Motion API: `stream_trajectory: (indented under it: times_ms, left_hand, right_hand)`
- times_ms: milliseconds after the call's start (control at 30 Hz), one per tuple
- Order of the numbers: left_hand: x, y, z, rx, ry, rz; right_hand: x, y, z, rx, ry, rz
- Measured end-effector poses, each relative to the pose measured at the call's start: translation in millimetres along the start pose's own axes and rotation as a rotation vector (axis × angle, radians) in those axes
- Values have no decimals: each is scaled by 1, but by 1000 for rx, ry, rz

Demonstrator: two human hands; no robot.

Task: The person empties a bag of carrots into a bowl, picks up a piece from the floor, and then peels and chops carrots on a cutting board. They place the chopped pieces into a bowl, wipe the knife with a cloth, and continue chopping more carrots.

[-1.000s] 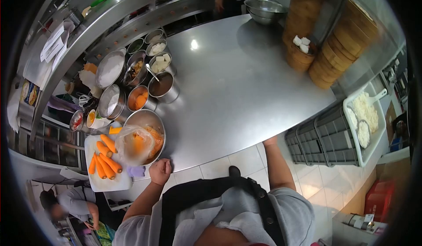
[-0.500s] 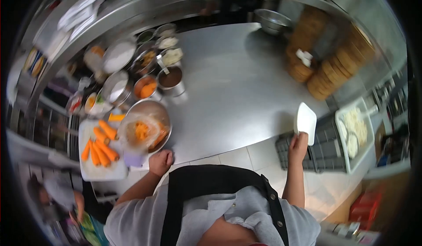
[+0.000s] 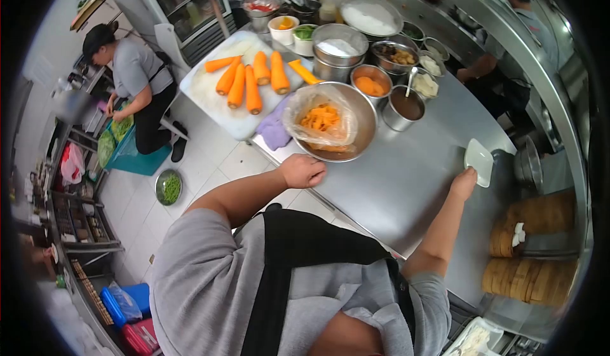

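Note:
My right hand [image 3: 464, 183] grips the near edge of a small white rectangular dish [image 3: 478, 163], held tilted over the far part of the steel table. My left hand [image 3: 304, 171] is closed in a fist at the table's near edge, and nothing shows in it. Just beyond that fist stands a metal bowl [image 3: 365, 114], with a clear plastic bag [image 3: 293, 116] of orange carrot pieces [image 3: 321, 118] in it. A purple cloth [image 3: 275, 127] lies between the bowl and a white cutting board [image 3: 202, 92], which bears several peeled carrots [image 3: 253, 95].
Beyond the bowl stand several metal containers of ingredients, including a brown sauce [image 3: 406, 107] with a spoon. Bamboo steamers [image 3: 528, 281] are stacked at right. A co-worker [image 3: 136, 79] sits at left by a teal crate [image 3: 141, 159]; a bowl of chopped greens [image 3: 169, 187] is on the floor.
My view has turned left, bringing the co-worker into fuller sight. My right hand has carried the white dish from beside the table's right edge to over the tabletop. My left fist stays near the bowl.

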State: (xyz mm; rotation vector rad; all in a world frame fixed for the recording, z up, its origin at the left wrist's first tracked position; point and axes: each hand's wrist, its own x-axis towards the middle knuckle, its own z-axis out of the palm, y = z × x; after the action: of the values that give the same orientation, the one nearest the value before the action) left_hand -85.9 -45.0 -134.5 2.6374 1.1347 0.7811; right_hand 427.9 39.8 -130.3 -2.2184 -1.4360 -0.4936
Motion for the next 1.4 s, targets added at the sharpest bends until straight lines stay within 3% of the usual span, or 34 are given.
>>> stream_trajectory:
  times_ms: [67,233,300,367,467,567,700,833,900,967,1067,1167,1267,1400]
  left_hand:
    - [-1,-1,2,-14,28,30]
    - [-3,-9,3,-112,14,85]
    - [-5,-11,3,-173,1,139]
    - [-7,-18,4,-272,19,228]
    - [-20,-32,-10,-478,52,356]
    - [-52,-67,-59,-521,11,497]
    - [-102,-132,-136,-505,88,400]
    - [-161,-180,-181,-486,224,111]
    - [-194,-194,-189,-488,231,-126]
    - [-221,-203,-191,-489,249,-306]
    - [-242,-209,-192,-488,274,-445]
    - [-234,-212,-202,-339,247,-380]
    - [-206,-213,-220,-252,226,-449]
    - [-177,-235,-216,-204,216,-494]
  right_hand:
    - [3,-32,-7,21,66,60]
    - [-36,-176,-74,466,140,-292]
    - [-64,-245,-112,724,140,-578]
    - [-86,-310,-157,681,128,-806]
    - [-102,-390,-180,660,-116,-839]
    - [-98,-466,-166,439,-324,-664]
    - [-70,-542,-101,141,-558,-524]
    - [-52,-564,-13,-78,-748,-403]
    - [-54,-559,16,-100,-802,-376]
    - [-59,-555,29,-60,-711,-375]
    - [-58,-561,20,-116,-666,-379]
    - [-57,-572,-1,-209,-574,-450]
    - [-57,-591,-59,-262,-481,-423]
    - [-67,-579,-120,-141,-542,-344]
